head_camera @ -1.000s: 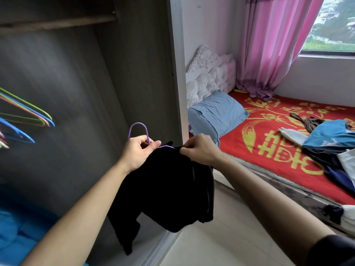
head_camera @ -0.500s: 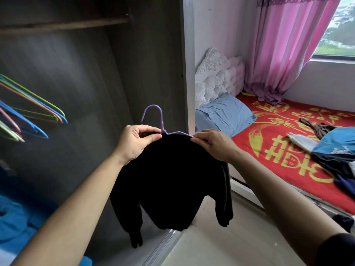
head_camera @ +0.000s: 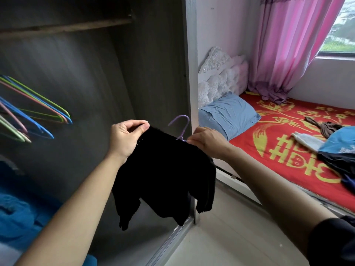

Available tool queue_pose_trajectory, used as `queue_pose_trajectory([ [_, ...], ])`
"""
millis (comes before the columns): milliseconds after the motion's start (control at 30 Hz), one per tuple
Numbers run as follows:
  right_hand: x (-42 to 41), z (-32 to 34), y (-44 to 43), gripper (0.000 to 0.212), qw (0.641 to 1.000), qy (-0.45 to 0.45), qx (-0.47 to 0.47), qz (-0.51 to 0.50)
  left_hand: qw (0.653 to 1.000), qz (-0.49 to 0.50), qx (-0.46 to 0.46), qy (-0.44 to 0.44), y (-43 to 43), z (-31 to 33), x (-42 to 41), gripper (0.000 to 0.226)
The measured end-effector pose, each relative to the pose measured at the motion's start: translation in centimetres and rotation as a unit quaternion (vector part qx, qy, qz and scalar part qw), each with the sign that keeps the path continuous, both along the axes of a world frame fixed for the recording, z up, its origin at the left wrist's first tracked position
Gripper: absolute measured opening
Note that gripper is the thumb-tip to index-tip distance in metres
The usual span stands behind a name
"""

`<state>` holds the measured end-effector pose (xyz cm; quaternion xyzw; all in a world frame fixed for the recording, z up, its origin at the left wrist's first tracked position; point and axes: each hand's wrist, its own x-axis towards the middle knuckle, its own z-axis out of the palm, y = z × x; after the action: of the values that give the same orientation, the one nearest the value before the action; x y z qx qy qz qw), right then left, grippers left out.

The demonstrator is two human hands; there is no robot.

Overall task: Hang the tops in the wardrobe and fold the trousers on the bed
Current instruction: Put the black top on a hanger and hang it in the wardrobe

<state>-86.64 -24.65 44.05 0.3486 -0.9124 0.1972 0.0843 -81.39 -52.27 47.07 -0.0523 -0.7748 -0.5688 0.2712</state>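
Black long-sleeved top (head_camera: 163, 169) on thin purple wire hanger (head_camera: 181, 127) is held up before open grey wardrobe (head_camera: 153, 64); one shoulder is pinched by left hand (head_camera: 125, 138), the other by right hand (head_camera: 206, 140).

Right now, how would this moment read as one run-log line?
left grip: pinches black long-sleeved top | right grip: pinches top by purple wire hanger | wooden wardrobe rail: hanger not yet on it
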Motion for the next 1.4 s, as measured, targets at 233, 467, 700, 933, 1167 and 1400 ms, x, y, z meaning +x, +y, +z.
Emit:
queue_pose_trajectory([
  [233,-0.6,2.5,-3.6,0.033,0.990,0.084,-0.116,0.007,0.997,0.007,-0.065,-0.042,-1.8,-0.1,0.2,0.015],
  [467,-1.8,3.3,-4.7,0.028,0.996,0.078,-0.023,0.043,0.999,0.049,-0.004,-0.017,-4.4,1.0,0.4,0.012],
  [700,-2.4,6.4,-6.0,0.024,0.990,0.064,-0.109,0.059,0.997,0.056,-0.044,-0.041,-5.1,1.7,0.2,0.011],
  [933,-3.0,8.9,-6.7,0.020,0.975,0.061,-0.211,0.020,0.989,0.008,-0.118,-0.090,-6.7,3.2,0.7,0.014],
  [1167,-2.9,10.4,-6.5,0.026,0.990,0.044,-0.131,0.035,0.993,0.103,0.054,-0.008,-7.0,1.7,0.5,0.010],
  [1400,-2.4,9.9,-6.6,0.022,0.977,0.080,-0.200,0.011,0.998,0.044,-0.032,-0.010,-8.3,2.1,0.7,0.011],
])
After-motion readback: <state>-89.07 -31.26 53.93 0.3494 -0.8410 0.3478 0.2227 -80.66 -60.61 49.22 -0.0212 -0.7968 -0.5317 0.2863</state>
